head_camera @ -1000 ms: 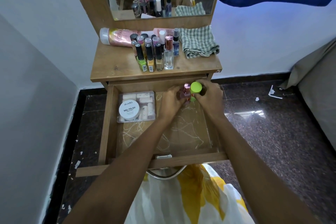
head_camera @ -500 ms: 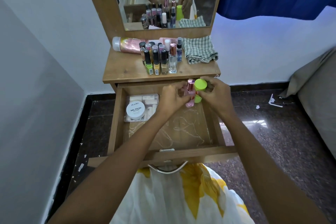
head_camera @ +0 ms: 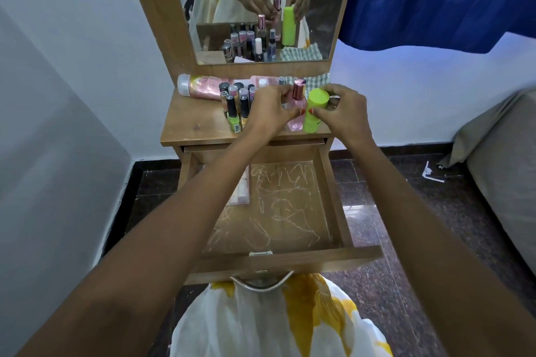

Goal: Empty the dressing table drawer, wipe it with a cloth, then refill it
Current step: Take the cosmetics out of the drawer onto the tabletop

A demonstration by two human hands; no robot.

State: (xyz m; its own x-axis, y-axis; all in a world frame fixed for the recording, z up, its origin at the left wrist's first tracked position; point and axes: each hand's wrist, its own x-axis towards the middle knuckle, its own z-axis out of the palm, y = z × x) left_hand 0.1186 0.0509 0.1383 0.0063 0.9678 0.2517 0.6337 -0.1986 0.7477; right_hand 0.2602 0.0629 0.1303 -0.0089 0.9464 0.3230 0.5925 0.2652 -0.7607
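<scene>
Dim, bluish light; floor [head_camera: 377, 209] glare at right; wide-angle bending at edges; sharp centre.

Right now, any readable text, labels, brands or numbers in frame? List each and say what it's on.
Nothing reads cleanly.
Pink tube lying at the back of the tabletop: printed lettering, too blurred to read.
Green nail polish bottle: small code-like label, too small to read.
Dark cap beside it: white sticker, unreadable.
Clear box in the drawer: mostly hidden by an arm, no label in view.
</scene>
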